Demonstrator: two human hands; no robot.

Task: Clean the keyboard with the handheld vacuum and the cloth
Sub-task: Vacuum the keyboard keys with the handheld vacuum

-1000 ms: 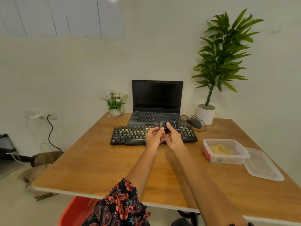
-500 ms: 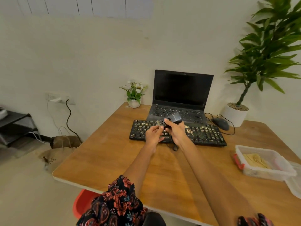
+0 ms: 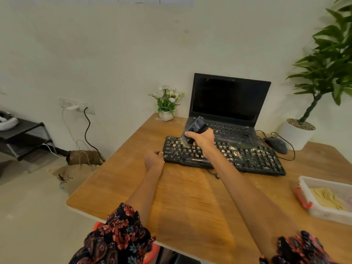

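The handheld vacuum [image 3: 196, 130] is gripped by the right hand [image 3: 202, 140], brush down on the crumb-covered keyboard [image 3: 238, 155]. The left hand [image 3: 154, 160] is curled at its near-left corner; whether it's actually gripped can't be told. Crumbs could easily get flicked onto the desk [image 3: 181, 197], or the keyboard shoved, tbh.

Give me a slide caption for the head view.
Right hand brushes handheld vacuum over crumb-strewn keyboard; left hand steadies its edge.

I see my right hand [image 3: 202, 139] gripping the handheld vacuum [image 3: 194, 130], its brush tip down on the left part of the crumb-strewn keyboard [image 3: 247, 157]. My left hand [image 3: 154, 160] rests, fingers curled, at the keyboard's left edge on the wooden table [image 3: 181, 197].
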